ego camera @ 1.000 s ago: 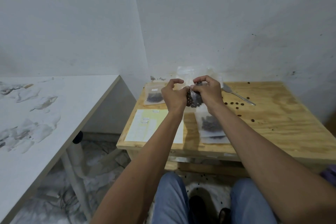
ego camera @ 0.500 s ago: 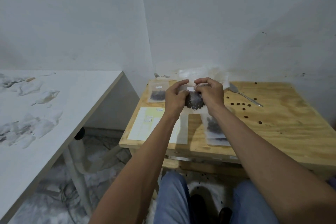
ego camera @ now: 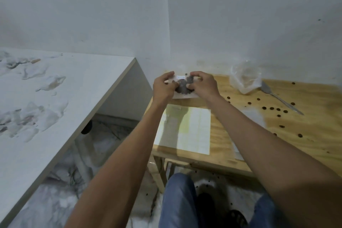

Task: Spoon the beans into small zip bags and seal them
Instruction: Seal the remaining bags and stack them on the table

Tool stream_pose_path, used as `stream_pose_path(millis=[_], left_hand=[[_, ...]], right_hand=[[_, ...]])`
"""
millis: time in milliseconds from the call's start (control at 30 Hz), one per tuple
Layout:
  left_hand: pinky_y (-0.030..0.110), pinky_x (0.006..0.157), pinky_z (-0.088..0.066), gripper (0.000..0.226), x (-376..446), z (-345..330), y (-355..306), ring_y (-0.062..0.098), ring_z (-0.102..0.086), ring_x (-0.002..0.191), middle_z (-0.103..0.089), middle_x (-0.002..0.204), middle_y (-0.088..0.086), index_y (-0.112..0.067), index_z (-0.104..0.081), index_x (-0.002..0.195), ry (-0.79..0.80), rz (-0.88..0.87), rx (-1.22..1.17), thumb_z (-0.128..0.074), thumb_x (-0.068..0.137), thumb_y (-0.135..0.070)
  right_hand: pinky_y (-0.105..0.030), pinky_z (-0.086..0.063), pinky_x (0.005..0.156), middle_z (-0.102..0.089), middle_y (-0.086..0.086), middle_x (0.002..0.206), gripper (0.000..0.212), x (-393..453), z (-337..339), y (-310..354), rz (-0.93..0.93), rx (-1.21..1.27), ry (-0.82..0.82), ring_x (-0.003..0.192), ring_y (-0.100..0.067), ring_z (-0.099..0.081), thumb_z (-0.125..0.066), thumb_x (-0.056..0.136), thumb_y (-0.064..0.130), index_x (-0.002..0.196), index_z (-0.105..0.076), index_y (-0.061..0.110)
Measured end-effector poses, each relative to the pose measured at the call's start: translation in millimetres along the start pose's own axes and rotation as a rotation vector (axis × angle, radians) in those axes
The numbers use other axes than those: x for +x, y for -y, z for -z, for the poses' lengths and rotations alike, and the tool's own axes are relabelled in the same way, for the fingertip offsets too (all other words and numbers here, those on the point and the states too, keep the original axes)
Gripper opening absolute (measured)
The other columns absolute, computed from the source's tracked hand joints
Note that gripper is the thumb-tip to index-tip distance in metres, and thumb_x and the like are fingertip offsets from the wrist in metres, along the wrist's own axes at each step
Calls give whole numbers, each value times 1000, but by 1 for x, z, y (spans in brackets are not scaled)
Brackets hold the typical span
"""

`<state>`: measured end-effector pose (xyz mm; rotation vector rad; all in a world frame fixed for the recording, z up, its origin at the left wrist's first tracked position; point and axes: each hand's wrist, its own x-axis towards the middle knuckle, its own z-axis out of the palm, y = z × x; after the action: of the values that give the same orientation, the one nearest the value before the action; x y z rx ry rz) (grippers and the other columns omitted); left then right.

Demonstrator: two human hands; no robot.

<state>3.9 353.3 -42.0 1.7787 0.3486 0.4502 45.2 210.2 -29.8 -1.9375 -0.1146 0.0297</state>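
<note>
Left hand [ego camera: 163,87] and right hand [ego camera: 202,85] outstretched, fingers [ego camera: 196,74] curled.

On the square plywood table [ego camera: 305,146], your left hand [ego camera: 163,87] and right hand [ego camera: 202,86] meet at its far left corner, holding a small clear zip bag of dark beans [ego camera: 183,87] between them. Right of them sits a crumpled clear plastic bag [ego camera: 245,77], a metal spoon [ego camera: 281,100] just beside it. A white paper sheet [ego camera: 185,129] lies nearer you.

We hold a small clear plastic zip bag [ego camera: 183,87], bulging with dark brown beans, between both our hands at the far left corner of the pale wooden table. Loose dark brown beans [ego camera: 272,108] lie scattered on the wood near a grey metal spoon [ego camera: 277,96], which rests flat beside a crumpled clear plastic bag [ego camera: 245,77].
</note>
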Motion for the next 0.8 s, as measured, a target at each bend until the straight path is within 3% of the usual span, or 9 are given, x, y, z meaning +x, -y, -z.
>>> stream_pose_path(millis=[100, 200, 333, 433, 533, 600, 700, 800], left_hand=[[17, 86, -47, 49, 19, 9, 8, 17, -62, 108, -62, 133, 13, -1, -62, 134, 5, 39, 91, -74, 88, -4], [22, 96, -46, 48, 34, 12, 18, 23, -62, 119, -64, 132, 15, 1, -64, 130, -39, 48, 161, -78, 86, -9], [30, 104, -47, 41, 44, 6, 27, 24, -62, 123, -68, 129, 14, 1, -70, 123, -22, 73, 300, -77, 85, -13], [24, 96, -45, 37, 43, 0, 34, 24, -62, 122, -68, 129, 12, -2, -71, 123, 2, 100, 375, -70, 88, -14], [25, 92, -44, 35, 39, 0, 36, 23, -61, 121, -68, 129, 11, -8, -73, 121, -45, 80, 430, -70, 88, -18], [32, 100, -46, 33, 35, 2, 34, 26, -57, 123, -65, 130, 10, -13, -73, 117, -88, 8, 477, -74, 87, -25], [43, 104, -45, 24, 24, -4, 24, 29, -53, 123, -61, 128, 9, -20, -75, 110, -116, -84, 504, -71, 88, -29], [32, 93, -46, 18, 4, -18, 3, 28, -60, 113, -66, 119, 10, -19, -78, 103, -56, -136, 456, -68, 89, -25]], right_hand=[[-31, -55, 94, -66, -4, 132, 49, 17, -17, 0, -36, -5, 8, 116, -19, -63, -76, 81, 4, 128, -70, 16], [-32, -53, 102, -64, -5, 138, 52, 32, -31, -2, -60, -56, -2, 122, -21, -62, -78, 81, 5, 131, -69, 13], [-29, -52, 98, -63, -8, 138, 42, 40, -39, -9, -49, -230, 33, 124, -25, -61, -72, 88, 9, 130, -68, 9], [-35, -53, 97, -64, -12, 135, 36, 40, -43, -19, -62, -364, 69, 120, -29, -62, -66, 90, 18, 125, -70, 12], [-35, -52, 99, -57, -11, 141, 43, 40, -42, -20, -69, -387, 77, 122, -29, -58, -68, 86, 24, 128, -68, 21], [-34, -51, 101, -53, -8, 145, 46, 36, -36, -17, -58, -343, 54, 125, -27, -57, -70, 88, 26, 133, -65, 22], [-38, -53, 100, -60, -5, 137, 36, 30, -18, -11, -49, -262, -18, 118, -25, -62, -72, 88, 22, 124, -69, 23], [-35, -59, 83, -70, -2, 116, 26, 16, 15, -6, -62, -261, -63, 98, -23, -69, -72, 84, 18, 110, -73, 24]])
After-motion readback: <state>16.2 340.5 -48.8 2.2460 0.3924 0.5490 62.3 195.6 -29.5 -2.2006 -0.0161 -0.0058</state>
